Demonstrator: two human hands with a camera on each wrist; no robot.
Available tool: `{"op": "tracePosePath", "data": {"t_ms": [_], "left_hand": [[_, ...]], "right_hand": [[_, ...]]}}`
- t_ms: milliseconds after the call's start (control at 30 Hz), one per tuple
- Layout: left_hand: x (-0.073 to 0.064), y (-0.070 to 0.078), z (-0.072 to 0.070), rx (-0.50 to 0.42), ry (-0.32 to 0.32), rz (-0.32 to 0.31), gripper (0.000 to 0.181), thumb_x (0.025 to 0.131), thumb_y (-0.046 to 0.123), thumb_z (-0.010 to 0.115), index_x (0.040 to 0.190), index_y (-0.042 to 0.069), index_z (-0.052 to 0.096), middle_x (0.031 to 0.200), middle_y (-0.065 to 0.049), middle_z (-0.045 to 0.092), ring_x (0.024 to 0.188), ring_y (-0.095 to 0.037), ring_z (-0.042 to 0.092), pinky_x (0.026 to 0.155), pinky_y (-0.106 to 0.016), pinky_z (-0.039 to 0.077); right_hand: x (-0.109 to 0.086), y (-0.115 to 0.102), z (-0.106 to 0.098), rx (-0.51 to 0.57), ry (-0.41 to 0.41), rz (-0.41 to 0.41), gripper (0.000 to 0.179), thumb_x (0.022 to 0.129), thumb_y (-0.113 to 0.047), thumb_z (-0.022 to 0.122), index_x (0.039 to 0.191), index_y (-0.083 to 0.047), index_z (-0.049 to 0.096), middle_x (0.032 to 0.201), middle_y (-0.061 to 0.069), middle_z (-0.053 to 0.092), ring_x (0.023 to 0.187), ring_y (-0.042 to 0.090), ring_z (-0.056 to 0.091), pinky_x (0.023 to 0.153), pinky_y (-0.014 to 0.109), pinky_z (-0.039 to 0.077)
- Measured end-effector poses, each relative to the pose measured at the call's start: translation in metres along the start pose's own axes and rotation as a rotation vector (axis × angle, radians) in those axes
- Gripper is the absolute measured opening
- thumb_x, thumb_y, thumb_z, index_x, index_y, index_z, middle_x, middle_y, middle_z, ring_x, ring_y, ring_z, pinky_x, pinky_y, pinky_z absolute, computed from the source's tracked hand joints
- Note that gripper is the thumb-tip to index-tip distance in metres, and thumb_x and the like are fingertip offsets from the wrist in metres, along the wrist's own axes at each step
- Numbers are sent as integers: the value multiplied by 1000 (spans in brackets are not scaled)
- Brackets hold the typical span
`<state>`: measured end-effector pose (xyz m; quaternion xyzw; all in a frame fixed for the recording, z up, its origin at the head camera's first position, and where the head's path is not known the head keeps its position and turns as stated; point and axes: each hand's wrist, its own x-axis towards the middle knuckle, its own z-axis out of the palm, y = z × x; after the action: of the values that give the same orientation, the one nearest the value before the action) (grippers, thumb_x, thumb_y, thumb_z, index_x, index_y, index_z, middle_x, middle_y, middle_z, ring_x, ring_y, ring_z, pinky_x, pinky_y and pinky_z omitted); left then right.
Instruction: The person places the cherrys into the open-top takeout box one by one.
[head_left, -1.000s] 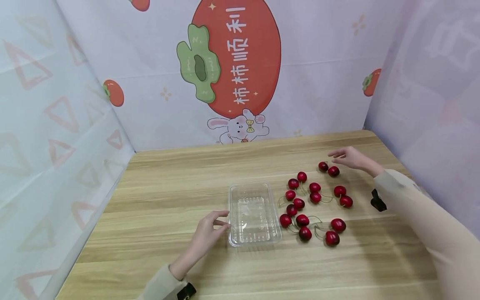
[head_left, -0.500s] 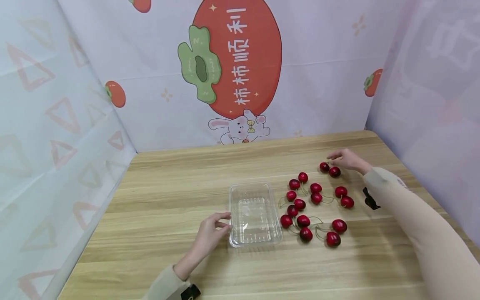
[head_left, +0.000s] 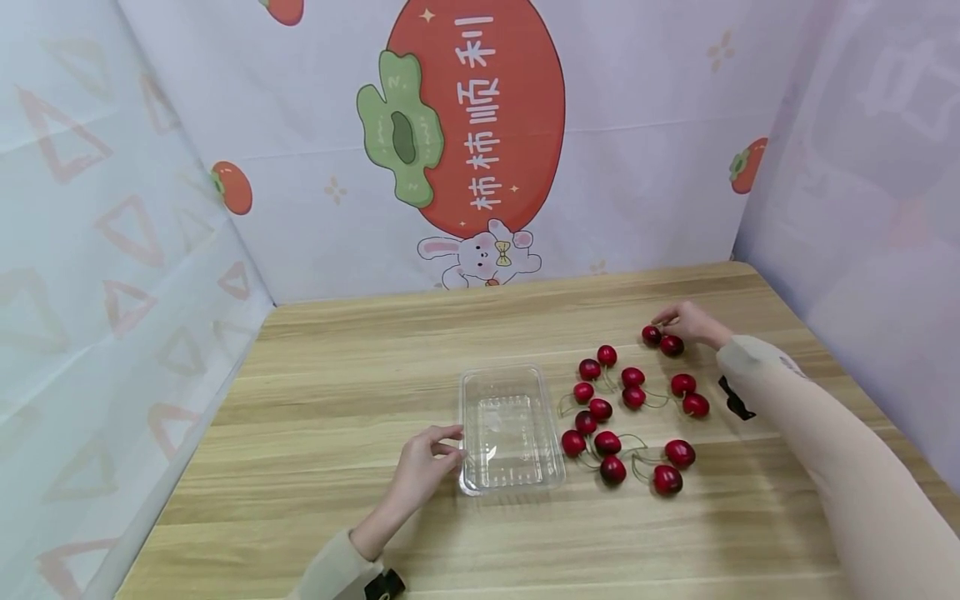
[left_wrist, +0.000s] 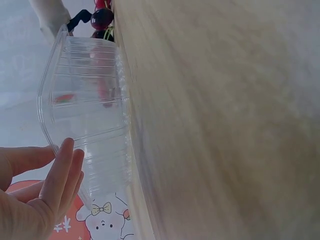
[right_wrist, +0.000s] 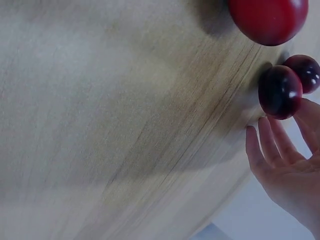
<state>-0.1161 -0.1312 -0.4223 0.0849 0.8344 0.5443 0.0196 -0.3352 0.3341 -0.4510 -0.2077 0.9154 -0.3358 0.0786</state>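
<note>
A clear plastic container stands on the table, and my left hand is at its left side. In the left wrist view, the thumb and fingers pinch the rim of the container. Towards the far right, my right hand reaches down beside a pair of dark red cherries. The right wrist view shows its thumb right at one dark cherry, its other fingers fairly straight with tips near the tabletop. The stems of this pair are hidden there.
Several more red cherries with thin green stems lie in pairs right of the container on the wooden table. Printed fabric walls enclose the back and both sides.
My right hand has come down and slightly left, onto the far pair of cherries. The left hand stays at the container's rim.
</note>
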Motion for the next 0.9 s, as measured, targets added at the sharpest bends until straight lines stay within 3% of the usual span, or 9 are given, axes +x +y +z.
{"op": "tracePosePath", "data": {"t_ms": [133, 167, 267, 300, 500, 533, 600, 700, 900], "left_hand": [[0, 0, 0, 4, -5, 5, 33, 75, -6, 62, 107, -14, 55, 98, -24, 59, 77, -27, 63, 59, -20, 56], [0, 1, 0, -2, -8, 3, 33, 75, -6, 62, 107, -14, 55, 98, -24, 58, 77, -28, 63, 59, -21, 57], [0, 2, 0, -7, -12, 0, 34, 76, -7, 61, 108, -15, 54, 98, -25, 57, 78, -28, 62, 60, -24, 57], [0, 2, 0, -9, -12, -1, 34, 76, -7, 60, 108, -15, 54, 98, -25, 57, 78, -28, 62, 60, -25, 58], [0, 3, 0, 1, -10, 8, 34, 76, -7, 61, 108, -14, 54, 98, -25, 57, 78, -28, 62, 60, -23, 57], [0, 3, 0, 2, -11, 10, 34, 76, -7, 61, 108, -14, 54, 98, -25, 57, 78, -28, 62, 60, -22, 57], [0, 3, 0, 12, -11, 12, 34, 76, -7, 61, 108, -14, 54, 98, -24, 58, 78, -28, 62, 59, -21, 57], [-1, 3, 0, 20, -12, 14, 34, 75, -7, 61, 108, -14, 54, 98, -24, 58, 78, -28, 62, 59, -19, 56], [-1, 3, 1, 10, -18, 3, 35, 75, -10, 59, 109, -14, 53, 98, -25, 57, 78, -28, 62, 59, -21, 57]], "right_hand": [[38, 112, 14, -6, 23, -56, 13, 79, -13, 65, 90, -8, 70, 84, 7, 67, 76, 20, 59, 59, 25, 49], [48, 138, 18, -59, 19, -11, 13, 78, -9, 65, 90, -7, 69, 84, 9, 67, 77, 23, 59, 59, 28, 49], [87, 247, 33, -68, 29, -3, 13, 76, -24, 69, 87, -17, 71, 84, 0, 67, 79, 16, 59, 63, 30, 50], [79, 223, 33, -89, 60, 18, 16, 75, -39, 68, 81, -25, 70, 79, -4, 66, 76, 11, 58, 63, 27, 50], [14, 28, 11, -82, 53, 33, 12, 80, -10, 60, 81, -2, 70, 75, 11, 66, 69, 19, 57, 63, 29, 51], [21, 48, 13, -82, 37, 26, 13, 78, 0, 58, 85, 3, 68, 78, 13, 66, 71, 21, 57, 63, 31, 51], [36, 95, 20, -66, 71, -3, 9, 76, -5, 62, 79, -6, 70, 72, 4, 66, 65, 14, 56, 56, 24, 48], [40, 107, 21, -48, 85, 10, 5, 74, -9, 66, 76, -8, 70, 68, 1, 64, 61, 11, 54, 51, 21, 45], [2, -21, 7, -46, 27, 159, 12, 78, 5, 56, 85, 9, 65, 78, 20, 63, 72, 26, 58, 66, 34, 52]]}}
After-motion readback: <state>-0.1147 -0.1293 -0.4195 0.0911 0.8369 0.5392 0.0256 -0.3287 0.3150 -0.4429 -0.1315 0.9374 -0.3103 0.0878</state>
